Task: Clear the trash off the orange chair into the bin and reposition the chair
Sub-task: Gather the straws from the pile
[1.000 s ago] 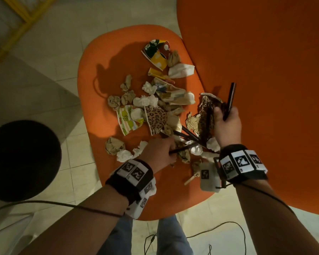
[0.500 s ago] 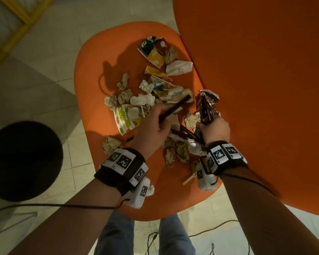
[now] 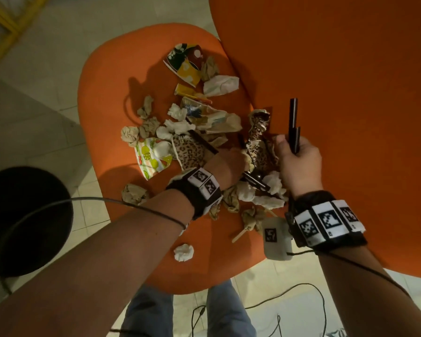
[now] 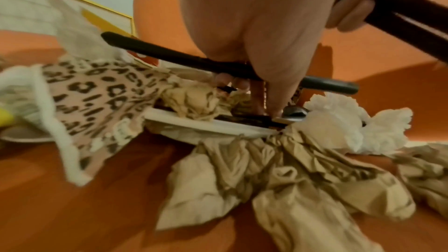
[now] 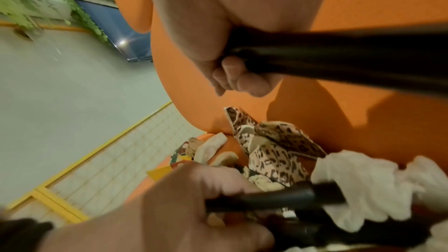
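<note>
The orange chair (image 3: 112, 76) has its seat strewn with crumpled brown paper (image 4: 278, 179), white tissue wads (image 3: 220, 85), leopard-print wrappers (image 3: 187, 152) and colourful cup pieces (image 3: 185, 62). My left hand (image 3: 238, 159) is down in the pile beside the right hand. It holds a black plastic stick (image 4: 194, 59) while its fingertips (image 4: 274, 106) touch another black utensil (image 4: 252, 120) lying on the trash. My right hand (image 3: 294, 152) grips two black sticks (image 3: 293, 122) that point up along the chair back. The black bin (image 3: 22, 220) stands on the floor to the left.
The tall orange chair back (image 3: 350, 93) fills the right side. A white wad (image 3: 184, 251) and a wooden stick (image 3: 240, 235) lie near the seat's front edge. Cables (image 3: 289, 290) trail on the tiled floor by my legs. A yellow frame (image 3: 7, 27) stands at the far left.
My left hand has come down and to the right into the pile, still holding its black stick. My right hand has shifted right and its sticks now point upward.
</note>
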